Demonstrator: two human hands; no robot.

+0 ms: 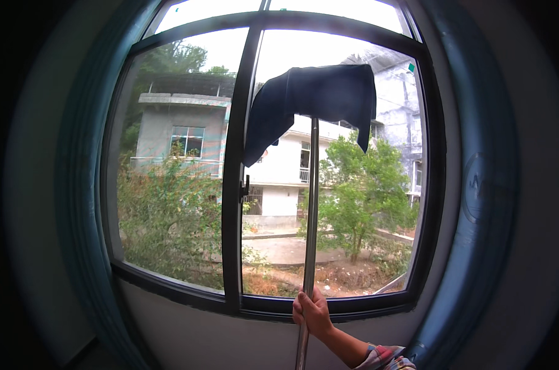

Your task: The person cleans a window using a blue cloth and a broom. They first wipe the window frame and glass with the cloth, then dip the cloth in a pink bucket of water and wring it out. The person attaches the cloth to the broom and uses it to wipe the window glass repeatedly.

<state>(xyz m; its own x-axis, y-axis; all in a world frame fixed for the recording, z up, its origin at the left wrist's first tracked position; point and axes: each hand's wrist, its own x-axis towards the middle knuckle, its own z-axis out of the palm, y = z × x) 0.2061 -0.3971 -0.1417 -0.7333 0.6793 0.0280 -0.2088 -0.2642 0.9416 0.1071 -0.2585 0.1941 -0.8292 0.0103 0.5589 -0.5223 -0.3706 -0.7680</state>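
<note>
My right hand point(313, 312) is wrapped around a long metal pole point(311, 208), just in front of the window's lower frame. The pole stands nearly upright, and its lower end runs out of the picture. A dark blue cloth point(325, 90) hangs draped over the pole's upper end, against the right window pane point(279, 222). Whatever carries the cloth at the top is hidden beneath it. One corner of the cloth droops at the left near the central window bar point(237, 185), another at the right. My left hand is out of view.
A dark window frame point(434, 185) surrounds the panes, with a black latch point(245, 187) on the central bar. Blue curtains hang at the left point(78, 185) and right point(473, 222). Below the sill is a pale wall point(191, 333). Buildings and trees stand outside.
</note>
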